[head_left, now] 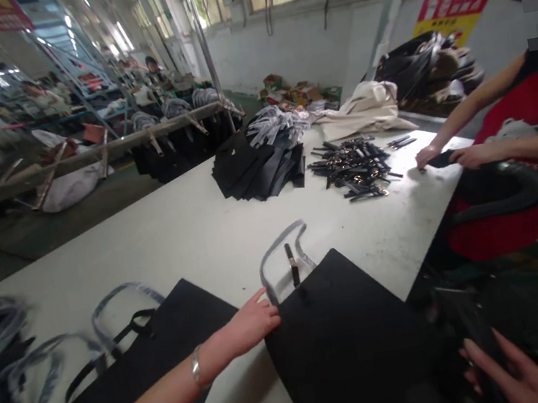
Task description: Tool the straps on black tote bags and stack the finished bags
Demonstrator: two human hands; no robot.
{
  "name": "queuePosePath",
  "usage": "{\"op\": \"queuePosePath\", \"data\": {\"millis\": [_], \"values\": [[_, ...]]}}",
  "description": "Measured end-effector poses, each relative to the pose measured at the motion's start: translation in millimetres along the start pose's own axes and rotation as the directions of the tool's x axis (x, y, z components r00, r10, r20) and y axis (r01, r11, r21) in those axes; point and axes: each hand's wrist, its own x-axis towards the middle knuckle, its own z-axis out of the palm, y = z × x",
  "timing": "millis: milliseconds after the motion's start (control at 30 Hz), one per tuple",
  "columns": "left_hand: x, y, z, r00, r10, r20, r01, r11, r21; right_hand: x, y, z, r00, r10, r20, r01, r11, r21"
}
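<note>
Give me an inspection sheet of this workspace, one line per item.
Surface: white work table, scuffed.
Job's things: left hand touches black bag; right hand holds dark flat piece.
Clutter: stacked black panels, heap of black straps with metal fittings.
Grippers: none, bare hands only.
Cables: nothing seen.
Surroundings: co-worker's hands at table edge; cream cloth; cardboard boxes by wall.

Black tote [345,341] (grey handles [282,257]) lies flat.

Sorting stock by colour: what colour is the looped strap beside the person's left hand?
The strap is grey, in the head view.
</note>
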Motion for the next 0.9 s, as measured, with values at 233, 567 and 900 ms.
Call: {"op": "queuePosePath", "data": {"millis": [233, 567, 900], "values": [[12, 53, 99.2, 0.913, -0.39, -0.119, 0.325, 0.873, -0.364, -21, -16, 84, 0.923, -0.103, 0.371, 0.192, 0.958, -0.214], [25, 99, 196.3, 0.88, -0.296, -0.372, 0.196, 0.939, -0.284, -22, -44, 190, 0.698, -0.109, 0.708, 0.395, 0.883, -0.254], [27, 98, 195.6, 0.881, -0.274, -0.385, 0.19, 0.951, -0.243, -19, -83, 212, 0.657, -0.085, 0.749, 0.464, 0.828, -0.313]]}}
